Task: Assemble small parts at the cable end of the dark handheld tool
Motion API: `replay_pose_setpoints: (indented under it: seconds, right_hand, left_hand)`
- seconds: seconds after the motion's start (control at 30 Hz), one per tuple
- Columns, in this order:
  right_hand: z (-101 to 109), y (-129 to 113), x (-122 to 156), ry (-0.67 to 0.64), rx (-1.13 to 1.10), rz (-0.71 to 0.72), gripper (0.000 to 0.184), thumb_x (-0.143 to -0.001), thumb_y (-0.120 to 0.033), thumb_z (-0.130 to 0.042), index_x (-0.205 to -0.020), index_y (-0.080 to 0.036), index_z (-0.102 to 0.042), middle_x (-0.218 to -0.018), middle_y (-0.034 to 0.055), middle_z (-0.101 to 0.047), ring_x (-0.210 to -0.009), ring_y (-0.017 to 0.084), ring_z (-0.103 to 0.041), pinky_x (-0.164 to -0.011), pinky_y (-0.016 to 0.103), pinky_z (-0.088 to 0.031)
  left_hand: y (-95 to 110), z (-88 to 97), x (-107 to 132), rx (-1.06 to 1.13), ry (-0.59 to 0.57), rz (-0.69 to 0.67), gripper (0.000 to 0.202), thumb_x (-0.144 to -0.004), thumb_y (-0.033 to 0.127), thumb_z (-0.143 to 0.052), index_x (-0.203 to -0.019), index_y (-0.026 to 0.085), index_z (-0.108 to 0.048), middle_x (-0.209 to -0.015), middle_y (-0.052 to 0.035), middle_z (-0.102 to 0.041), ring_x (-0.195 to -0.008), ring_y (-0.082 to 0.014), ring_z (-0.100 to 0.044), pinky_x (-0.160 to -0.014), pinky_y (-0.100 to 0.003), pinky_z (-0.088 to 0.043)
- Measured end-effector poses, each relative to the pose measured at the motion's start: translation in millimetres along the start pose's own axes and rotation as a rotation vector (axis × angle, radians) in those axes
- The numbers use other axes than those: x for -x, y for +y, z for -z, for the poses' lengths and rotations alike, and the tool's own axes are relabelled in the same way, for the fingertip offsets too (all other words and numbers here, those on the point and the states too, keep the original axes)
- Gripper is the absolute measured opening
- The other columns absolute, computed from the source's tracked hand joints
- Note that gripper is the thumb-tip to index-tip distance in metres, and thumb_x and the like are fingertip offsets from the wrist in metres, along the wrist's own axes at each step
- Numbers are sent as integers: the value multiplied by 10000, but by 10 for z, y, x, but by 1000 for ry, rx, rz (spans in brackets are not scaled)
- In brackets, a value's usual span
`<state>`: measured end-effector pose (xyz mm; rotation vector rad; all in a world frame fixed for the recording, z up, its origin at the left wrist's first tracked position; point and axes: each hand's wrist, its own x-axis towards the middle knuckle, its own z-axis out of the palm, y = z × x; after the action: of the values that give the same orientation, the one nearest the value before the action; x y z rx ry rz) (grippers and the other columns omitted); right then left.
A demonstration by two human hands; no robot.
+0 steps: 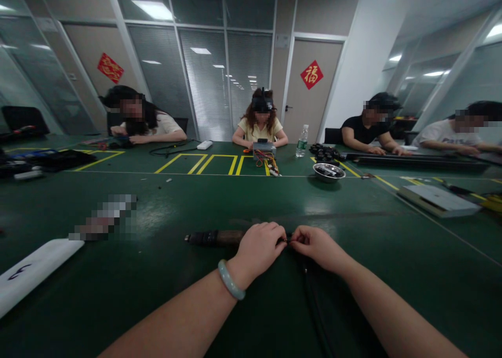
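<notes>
A dark, cylindrical electric screwdriver (225,238) lies across the green table, its narrow metal tip pointing left. Over its rear end, my left hand (261,251) is closed, with thumb and forefinger pinched together at the right. My right hand (317,245) meets it there, fingertips pinched on a small dark end between the two hands, apparently that of the black cable. Below my right hand, the black cable (314,300) runs down toward the table's near edge. My fingers hide the exact join between tool and cable.
At the left lies a long white object (35,272) with a blurred far end. Farther off are a metal bowl (329,173) of dark parts, a water bottle (301,142), a flat white box (439,200) and a wired device (264,150). Several people sit working across the table.
</notes>
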<state>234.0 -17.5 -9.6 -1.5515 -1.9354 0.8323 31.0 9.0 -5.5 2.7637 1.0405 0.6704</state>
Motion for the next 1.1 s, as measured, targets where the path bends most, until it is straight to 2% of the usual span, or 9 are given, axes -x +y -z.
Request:
replay_pose_setpoints:
  seconds: [0.5, 0.83, 1.1]
  right_hand:
    - [-50, -32, 13, 12, 33, -97, 134, -797, -311, -587, -820, -191, -644, -721, -6, -673, -635, 132, -588, -559, 221, -393]
    - [-52, -8, -4, 0, -2, -112, 156, -809, -323, -570, -800, -180, -633, -705, 2, -679, -619, 130, -586, -550, 221, -388]
    - [-50, 22, -8, -13, -22, -107, 152, -813, -324, -576, -818, -182, -631, -727, 6, -692, -642, 136, -603, -574, 225, -402]
  left_hand:
    - [44, -38, -3, -18, 24, 20, 58, -855, 224, -618, -884, 206, -571, -914, 6, -606, -872, -181, -562, -773, -332, -427]
    - [44, -47, 6, -2, 48, 62, 175, -825, 273, -647, -960, 210, -557, -926, -5, -611, -888, -197, -575, -787, -354, -443]
    - [31, -65, 8, -6, 54, 48, 88, -847, 245, -600, -916, 206, -563, -895, -5, -608, -862, -194, -571, -774, -349, -440]
